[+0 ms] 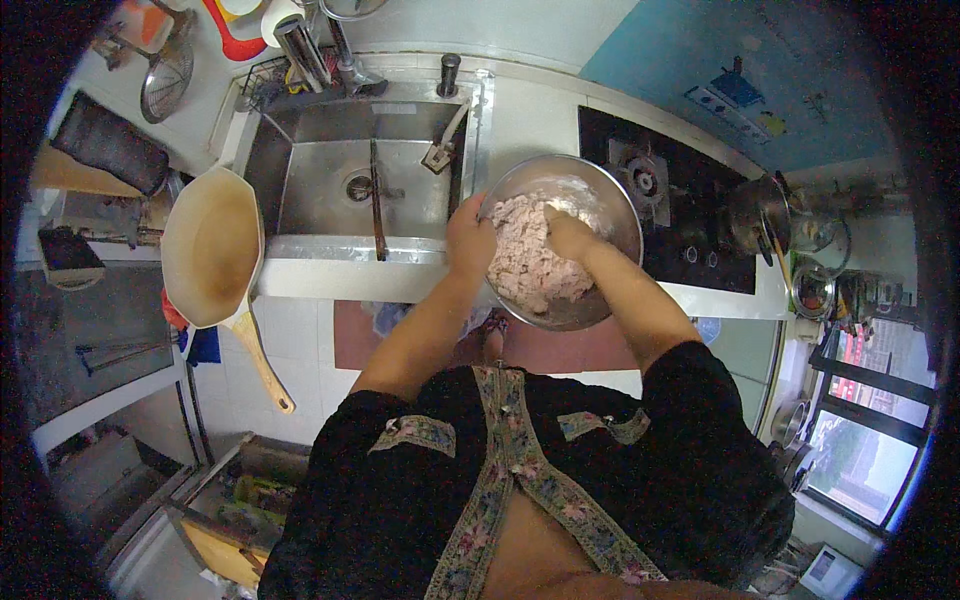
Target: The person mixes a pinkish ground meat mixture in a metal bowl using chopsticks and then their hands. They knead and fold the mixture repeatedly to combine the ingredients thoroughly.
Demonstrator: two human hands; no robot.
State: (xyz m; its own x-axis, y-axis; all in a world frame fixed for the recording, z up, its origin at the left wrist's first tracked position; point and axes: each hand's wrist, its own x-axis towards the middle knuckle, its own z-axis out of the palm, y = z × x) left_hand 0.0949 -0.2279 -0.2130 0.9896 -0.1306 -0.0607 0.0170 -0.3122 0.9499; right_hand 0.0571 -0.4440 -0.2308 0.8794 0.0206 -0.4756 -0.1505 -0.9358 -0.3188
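Note:
A large stainless steel mixing bowl (pixel 625 244) sits tilted at the counter's front edge, between sink and cooktop. Inside is a lumpy, pale pinkish mixture (pixel 536 262), perhaps a meat paste or dough. White powder or paste (pixel 566 193) lies towards the bowl's far side. My left hand (pixel 472 238) grips the bowl's left rim, thumb near the top of the rim. My right hand (pixel 574 236) reaches into the bowl from the right. Its fingers press into the mixture and their tips are hidden, so their grip does not show.
Left of the bowl is a steel sink (pixel 322 180), with a dark stick (pixel 376 202) across it. A wok-like pan (pixel 210 247) with a wooden handle overhangs the counter at left. A black gas cooktop (pixel 697 225) lies right, with a lidded pot (pixel 757 217) on it.

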